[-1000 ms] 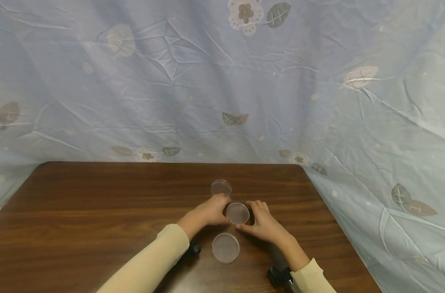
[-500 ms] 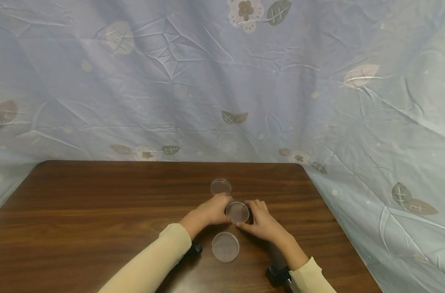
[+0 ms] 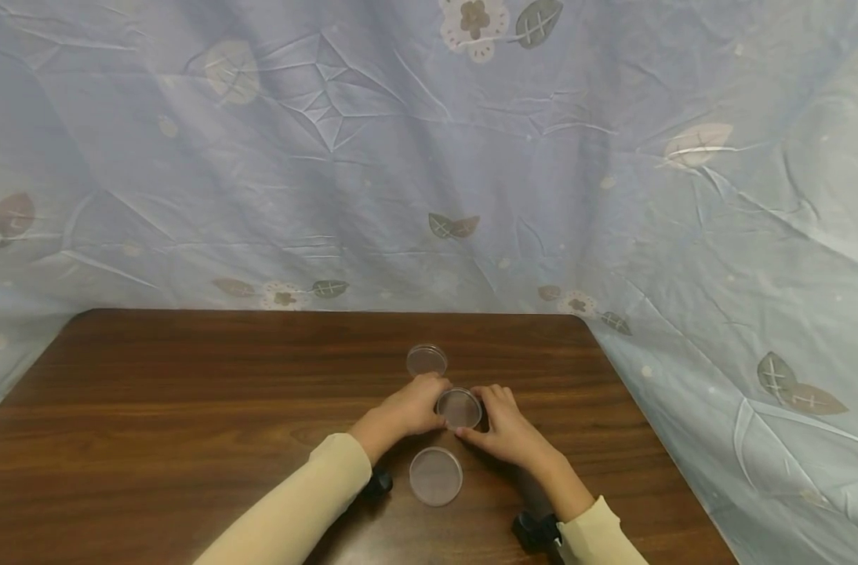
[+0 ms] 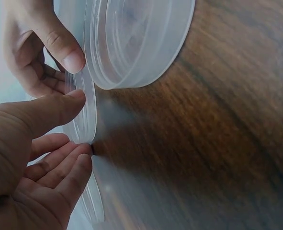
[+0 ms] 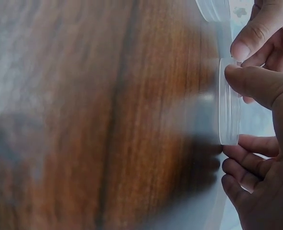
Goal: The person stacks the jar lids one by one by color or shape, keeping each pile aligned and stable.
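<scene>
Both hands grip one clear round petri dish [image 3: 459, 410] low over the wooden table, between two others in the head view. My left hand [image 3: 412, 406] has its thumb and fingertips at the dish's left rim. From the right, my right hand [image 3: 507, 428] curves its thumb and fingers around the opposite edge. In the right wrist view the gripped dish [image 5: 229, 103] stands edge-on, its stacked rims showing. A wider clear dish [image 3: 435, 477] lies nearer the body. Beyond the left hand sits another clear dish [image 3: 427, 360], its near edge close to the knuckles.
The dark brown wooden table [image 3: 189, 392] reaches back to a pale floral curtain [image 3: 372, 180], which also runs along the right side. Black wrist devices [image 3: 536, 532] hang under the forearms, close to the tabletop.
</scene>
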A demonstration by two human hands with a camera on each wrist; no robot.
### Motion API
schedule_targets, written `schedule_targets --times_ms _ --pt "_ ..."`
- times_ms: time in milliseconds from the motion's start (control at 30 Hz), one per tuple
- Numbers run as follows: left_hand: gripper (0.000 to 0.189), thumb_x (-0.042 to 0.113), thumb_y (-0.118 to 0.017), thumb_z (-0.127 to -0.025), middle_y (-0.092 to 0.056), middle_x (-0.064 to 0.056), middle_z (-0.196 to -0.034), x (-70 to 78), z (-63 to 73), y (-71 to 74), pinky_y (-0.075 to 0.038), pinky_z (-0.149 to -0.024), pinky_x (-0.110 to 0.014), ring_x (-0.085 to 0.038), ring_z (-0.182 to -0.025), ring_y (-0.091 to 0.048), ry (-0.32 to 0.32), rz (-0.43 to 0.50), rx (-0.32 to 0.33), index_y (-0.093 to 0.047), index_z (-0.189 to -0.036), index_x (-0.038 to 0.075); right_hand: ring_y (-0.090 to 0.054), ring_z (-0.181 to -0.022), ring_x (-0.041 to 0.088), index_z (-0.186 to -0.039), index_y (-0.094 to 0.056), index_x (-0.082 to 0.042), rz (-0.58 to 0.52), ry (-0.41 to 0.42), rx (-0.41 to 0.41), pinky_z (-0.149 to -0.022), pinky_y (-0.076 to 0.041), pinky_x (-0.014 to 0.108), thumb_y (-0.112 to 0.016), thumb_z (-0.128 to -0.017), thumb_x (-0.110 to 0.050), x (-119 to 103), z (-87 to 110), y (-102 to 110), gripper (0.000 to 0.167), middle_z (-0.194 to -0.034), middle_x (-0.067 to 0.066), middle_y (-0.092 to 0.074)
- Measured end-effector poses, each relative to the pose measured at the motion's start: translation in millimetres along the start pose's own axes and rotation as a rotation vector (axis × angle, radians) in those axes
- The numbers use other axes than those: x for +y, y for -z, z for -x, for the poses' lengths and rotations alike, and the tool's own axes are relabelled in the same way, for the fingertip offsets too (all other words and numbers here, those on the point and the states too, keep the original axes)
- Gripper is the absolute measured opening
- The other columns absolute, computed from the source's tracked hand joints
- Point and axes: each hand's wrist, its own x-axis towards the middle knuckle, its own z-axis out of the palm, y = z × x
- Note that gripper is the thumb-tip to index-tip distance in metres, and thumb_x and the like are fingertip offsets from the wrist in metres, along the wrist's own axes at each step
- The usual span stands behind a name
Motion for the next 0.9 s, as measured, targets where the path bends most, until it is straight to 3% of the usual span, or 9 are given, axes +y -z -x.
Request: schedule_targets --times_ms 300,600,900 --pt "0.055 0.017 -0.086 -0.087 -0.068 -0.015 -0.13 1.2 2.4 1.7 -0.058 -0.105 -0.043 -0.029 -0.121 -0.066 0.007 -0.006 -0.004 -0.065 -0.134 -0.001 -0.049 -0.119 0.022 -0.137 -0.057 0.0 -0.022 0.013 -0.006 -0.1 -0.052 0.045 -0.083 -0.09 -0.041 2 1.8 1 0.067 -0.128 0.012 -0.06" --pt "0.051 0.014 -0.087 -0.084 -0.07 -0.016 -0.123 5.9 8.0 13.6 -0.058 -0.103 -0.043 -0.03 -0.116 -0.066 -0.04 -0.022 0.037 -0.068 -0.127 -0.003 -0.05 -0.118 0.021 -0.138 -0.058 -0.002 -0.063 0.046 0.041 -0.1 -0.053 0.044 -0.084 -0.089 -0.04 -3 5.9 5 0.067 -0.128 0.01 -0.06" --pt "0.05 0.013 -0.087 -0.084 -0.069 -0.016 -0.123 8.6 23.2 21.3 -0.059 -0.099 -0.043 -0.029 -0.112 -0.068 -0.058 -0.026 0.059 -0.067 -0.127 -0.004 -0.049 -0.118 0.017 -0.141 -0.056 -0.005 -0.056 0.062 0.053 -0.101 -0.053 0.042 -0.085 -0.088 -0.041 -12 11.3 7 0.07 -0.13 0.006 -0.061"
